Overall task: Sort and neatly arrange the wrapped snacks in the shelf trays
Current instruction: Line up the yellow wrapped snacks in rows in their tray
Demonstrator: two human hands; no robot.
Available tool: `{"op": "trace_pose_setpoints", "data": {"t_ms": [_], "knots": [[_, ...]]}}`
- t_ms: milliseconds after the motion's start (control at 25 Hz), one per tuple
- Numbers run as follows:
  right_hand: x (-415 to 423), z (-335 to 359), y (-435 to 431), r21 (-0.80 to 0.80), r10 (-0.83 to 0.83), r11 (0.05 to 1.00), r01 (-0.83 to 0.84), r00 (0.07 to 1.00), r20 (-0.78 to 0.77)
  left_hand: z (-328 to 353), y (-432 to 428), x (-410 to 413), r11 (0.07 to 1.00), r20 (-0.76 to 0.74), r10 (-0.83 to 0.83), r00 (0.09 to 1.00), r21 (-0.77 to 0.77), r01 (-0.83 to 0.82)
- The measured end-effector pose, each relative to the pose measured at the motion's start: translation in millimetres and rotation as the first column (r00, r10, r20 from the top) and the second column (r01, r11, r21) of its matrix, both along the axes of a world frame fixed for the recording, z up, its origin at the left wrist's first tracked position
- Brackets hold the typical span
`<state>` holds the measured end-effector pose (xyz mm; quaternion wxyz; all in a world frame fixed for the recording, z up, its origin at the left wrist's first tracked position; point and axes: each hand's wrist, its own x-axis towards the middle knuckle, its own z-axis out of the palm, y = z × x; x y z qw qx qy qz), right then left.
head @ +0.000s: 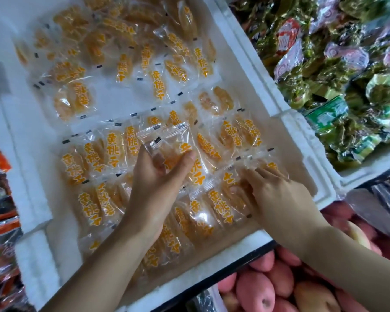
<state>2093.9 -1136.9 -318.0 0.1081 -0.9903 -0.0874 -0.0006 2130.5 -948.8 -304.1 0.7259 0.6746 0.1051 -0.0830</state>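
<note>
**Packet lifted over the near rows of the peach tray**

The left hand (153,185) pinched one clear packet (167,140) of orange dried fruit between thumb and curled fingers, holding it just above the middle of the white foam tray (241,52). The right hand (279,197) lay with fingers stretched flat on the packets by the tray's near right corner. Its thumb seemed to rest on a wrapper, though glare on the film made that hard to judge.

Overlapping rows of packets (113,152) filled the near half of the tray, and loose packets (144,64) lay scattered across the far half. A neighbouring tray (358,167) beyond the right edge held green and purple packets. Pink fruit (263,289) lay below the near edge.
</note>
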Motion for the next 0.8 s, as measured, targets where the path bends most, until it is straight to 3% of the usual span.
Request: {"op": "trace_pose_setpoints", "data": {"t_ms": [160,240,280,360,400,600,680,800], "knots": [[-1.3,-6.0,-5.7,-0.018,0.032,0.999,-0.031,0.998,0.054,1.9,-5.7,-7.6,0.999,-0.027,-0.036,0.999,0.029,0.037],[-1.4,-1.7,-7.0,0.107,0.006,0.994,-0.016,0.996,0.092,3.2,-7.9,-9.5,0.999,-0.029,-0.03,0.999,0.016,0.03],[-1.9,3.9,-5.8,0.255,-0.029,0.967,0.003,0.995,0.098,4.0,-9.9,-10.7,0.999,-0.027,-0.03,0.999,0.011,0.03],[-2.6,17.7,0.1,0.592,-0.071,0.805,0.046,0.997,0.019,6.1,-15.1,-13.2,0.998,-0.028,-0.049,0.998,0.035,0.05],[-2.7,24.5,4.4,0.684,-0.059,0.727,0.064,0.998,-0.031,6.6,-17.8,-15.3,0.997,-0.023,-0.071,0.997,0.04,0.072],[7.3,41.8,4.0,0.789,-0.039,0.606,0.105,0.994,-0.103,7.7,-30.6,-26.5,0.978,-0.051,-0.206,0.977,-0.033,0.204],[13.0,44.6,-11.8,0.768,-0.124,0.623,0.146,0.988,-0.088,7.8,-33.2,-28.8,0.977,-0.061,-0.212,0.975,-0.022,0.211],[14.9,41.2,-36.3,0.591,-0.203,0.79,0.16,0.979,0.006,6.1,-31.6,-28.0,0.987,-0.075,-0.161,0.984,0.006,0.162]]}}
